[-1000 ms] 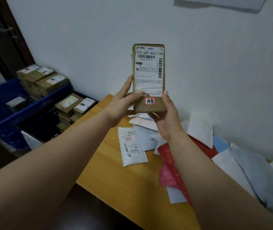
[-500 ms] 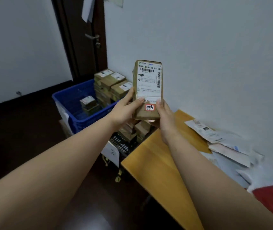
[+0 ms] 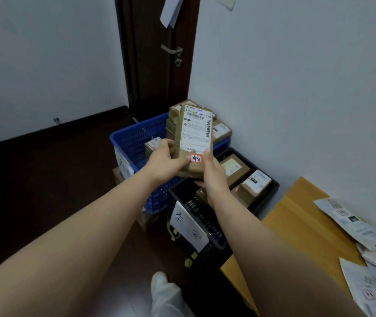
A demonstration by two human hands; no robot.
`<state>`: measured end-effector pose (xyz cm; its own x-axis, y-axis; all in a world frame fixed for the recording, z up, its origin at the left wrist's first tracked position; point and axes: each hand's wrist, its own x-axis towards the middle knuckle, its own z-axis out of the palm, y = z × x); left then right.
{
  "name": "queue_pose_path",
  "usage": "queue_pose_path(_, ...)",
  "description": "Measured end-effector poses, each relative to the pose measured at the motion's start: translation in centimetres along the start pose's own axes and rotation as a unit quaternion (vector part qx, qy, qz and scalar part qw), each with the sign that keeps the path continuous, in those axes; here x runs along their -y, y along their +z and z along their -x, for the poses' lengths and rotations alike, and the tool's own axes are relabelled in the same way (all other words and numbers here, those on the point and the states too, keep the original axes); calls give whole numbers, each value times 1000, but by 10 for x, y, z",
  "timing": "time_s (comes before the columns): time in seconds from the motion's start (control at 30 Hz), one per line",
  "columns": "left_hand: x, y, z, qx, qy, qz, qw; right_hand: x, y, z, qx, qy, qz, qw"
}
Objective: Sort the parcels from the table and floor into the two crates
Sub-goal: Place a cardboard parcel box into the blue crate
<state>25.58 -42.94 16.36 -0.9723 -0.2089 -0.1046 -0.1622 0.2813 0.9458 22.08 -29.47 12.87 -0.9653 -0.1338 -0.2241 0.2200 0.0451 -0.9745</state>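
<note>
I hold a brown cardboard parcel upright in both hands, its white shipping label and a small red sticker facing me. My left hand grips its lower left edge. My right hand grips its lower right corner from beneath. The parcel hangs over the gap between two crates. A blue crate stands behind it, holding several stacked brown boxes. A black crate sits nearer the table, with brown boxes inside and a handwritten paper sign on its front.
A wooden table fills the lower right, with several white mailer bags piled at its far end. A dark door stands behind the crates. Dark floor spreads to the left. My white shoe shows at the bottom.
My view has swung left from the table to the crates. Both hands have carried the parcel down and over the crates, keeping the same grip.
</note>
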Motion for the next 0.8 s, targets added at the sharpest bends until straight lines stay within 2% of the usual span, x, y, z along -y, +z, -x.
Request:
queue_pose_path(0.27,39,-76,-120,35,-18,-67,997,-13,95,-123,10,87,35,996)
queue_pose_path(0.4,58,-123,-198,43,-64,-122,990,-6,149,-200,43,158,78,983)
queue_pose_path(0.5,70,-152,-245,43,-94,-114,988,-1,182,-247,59,181,119,974)
queue_pose_path(0.67,86,-169,-309,66,-130,-137,980,-3,200,-299,78,226,128,963)
queue_pose_path(0.8,109,-156,-348,124,-148,-188,963,-24,192,-326,62,280,101,953)
